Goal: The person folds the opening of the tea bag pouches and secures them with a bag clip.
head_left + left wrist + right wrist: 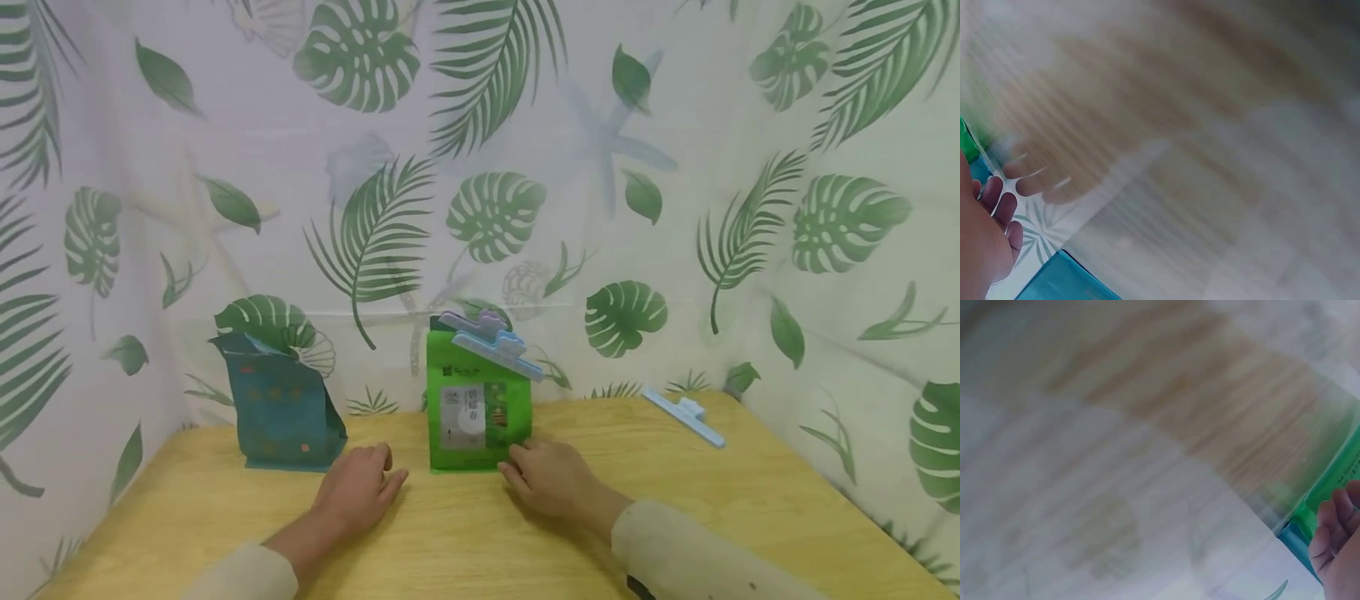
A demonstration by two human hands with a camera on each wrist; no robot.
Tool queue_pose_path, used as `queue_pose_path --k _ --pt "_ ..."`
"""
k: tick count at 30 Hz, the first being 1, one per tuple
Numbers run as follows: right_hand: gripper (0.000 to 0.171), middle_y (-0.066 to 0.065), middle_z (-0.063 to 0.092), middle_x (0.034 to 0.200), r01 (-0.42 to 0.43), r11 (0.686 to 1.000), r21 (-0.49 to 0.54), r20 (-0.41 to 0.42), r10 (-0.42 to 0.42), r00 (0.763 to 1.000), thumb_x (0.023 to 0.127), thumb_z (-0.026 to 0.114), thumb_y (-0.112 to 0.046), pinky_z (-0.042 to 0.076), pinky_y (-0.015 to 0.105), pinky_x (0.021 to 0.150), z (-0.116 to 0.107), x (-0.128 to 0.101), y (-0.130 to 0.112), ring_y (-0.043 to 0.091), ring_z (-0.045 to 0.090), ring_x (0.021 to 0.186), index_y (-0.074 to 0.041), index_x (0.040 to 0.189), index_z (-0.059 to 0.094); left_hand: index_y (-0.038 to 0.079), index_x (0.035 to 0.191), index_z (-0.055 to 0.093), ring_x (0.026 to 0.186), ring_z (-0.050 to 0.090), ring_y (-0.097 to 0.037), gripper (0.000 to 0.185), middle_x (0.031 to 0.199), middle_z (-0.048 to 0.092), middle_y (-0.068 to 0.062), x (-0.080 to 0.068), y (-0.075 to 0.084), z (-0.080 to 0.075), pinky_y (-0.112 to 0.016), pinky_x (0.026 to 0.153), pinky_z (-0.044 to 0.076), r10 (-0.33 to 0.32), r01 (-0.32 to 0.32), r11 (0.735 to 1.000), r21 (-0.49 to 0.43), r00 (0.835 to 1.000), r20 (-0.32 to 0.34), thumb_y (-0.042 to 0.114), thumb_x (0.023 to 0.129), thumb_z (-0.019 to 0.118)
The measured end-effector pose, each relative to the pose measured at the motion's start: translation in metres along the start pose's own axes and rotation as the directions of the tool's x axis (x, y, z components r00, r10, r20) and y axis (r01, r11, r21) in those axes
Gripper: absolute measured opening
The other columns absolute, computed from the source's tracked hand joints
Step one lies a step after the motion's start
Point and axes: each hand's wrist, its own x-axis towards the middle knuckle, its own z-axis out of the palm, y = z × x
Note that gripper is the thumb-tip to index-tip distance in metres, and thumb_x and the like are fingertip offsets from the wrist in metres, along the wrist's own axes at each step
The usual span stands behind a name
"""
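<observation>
A bright green tea bag [480,433] stands upright mid-table. A purple bag clip [480,323] and a light-blue bag clip [501,353] slant across its top right corner. My right hand [551,479] rests on the table with loosely bent fingers, its fingertips right at the bag's lower right edge. Between that bag and a teal bag [288,408] with an uneven, unclipped top, my left hand [358,492] lies on the table, holding nothing. The left wrist view shows its fingers [1007,212] relaxed. In the right wrist view, the right fingers [1335,515] overlap the green bag.
Another light-blue bag clip [684,415] lies on the wooden table [675,500] at the back right. Leaf-patterned cloth [525,208] hangs behind the table and along both sides.
</observation>
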Motion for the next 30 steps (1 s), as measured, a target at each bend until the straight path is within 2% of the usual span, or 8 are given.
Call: queue_pose_path --k 6,10,17,25,30 --pt "0.028 -0.007 0.049 0.066 -0.001 1.0 0.006 -0.043 0.001 0.999 0.099 0.058 -0.033 0.042 0.026 0.054 0.003 0.009 -0.011 0.008 0.044 0.058 -0.019 0.076 0.056 0.013 0.088 0.056 0.074 0.058 -0.019 0.026 0.073 0.057 0.001 -0.003 -0.009 -0.001 -0.039 0.07 0.046 -0.001 0.0 0.998 0.065 1.0 0.018 0.037 0.097 0.064" --pt "0.028 -0.006 0.051 0.066 -0.024 0.998 0.054 -0.045 0.026 0.999 0.1 0.058 -0.032 0.04 0.024 0.053 0.005 0.015 -0.018 0.007 0.044 0.057 -0.018 0.075 0.057 0.016 0.088 0.055 0.078 0.058 -0.018 0.026 0.077 0.057 0.002 -0.006 -0.014 -0.002 -0.038 0.07 0.042 -0.001 -0.002 0.996 0.091 0.999 0.043 0.038 0.097 0.063" --pt "0.03 -0.008 0.047 0.064 -0.052 0.993 0.11 -0.049 0.057 0.997 0.1 0.058 -0.031 0.036 0.022 0.051 0.007 0.026 -0.026 0.005 0.04 0.055 -0.019 0.073 0.054 0.017 0.089 0.053 0.081 0.057 -0.019 0.023 0.08 0.055 0.003 -0.009 -0.02 -0.004 -0.037 0.07 0.039 0.006 -0.01 0.991 0.133 1.0 0.03 0.036 0.098 0.062" --pt "0.029 -0.008 0.047 0.066 -0.009 0.993 0.115 -0.003 0.009 1.0 0.101 0.055 -0.032 0.039 0.023 0.052 0.008 0.035 -0.038 0.005 0.041 0.057 -0.02 0.076 0.054 0.016 0.088 0.057 0.084 0.061 -0.022 0.023 0.083 0.057 0.0 -0.012 -0.024 -0.005 -0.039 0.069 0.041 0.072 -0.068 0.978 0.199 0.997 -0.014 0.035 0.096 0.065" --pt "0.028 -0.009 0.047 0.067 -0.005 0.991 0.134 0.01 0.004 1.0 0.102 0.055 -0.033 0.04 0.022 0.054 0.009 0.04 -0.044 0.005 0.042 0.059 -0.02 0.077 0.055 0.014 0.087 0.057 0.083 0.057 -0.021 0.025 0.082 0.054 0.001 -0.014 -0.025 -0.006 -0.038 0.069 0.038 0.101 -0.1 0.968 0.231 0.995 0.011 0.036 0.097 0.063"
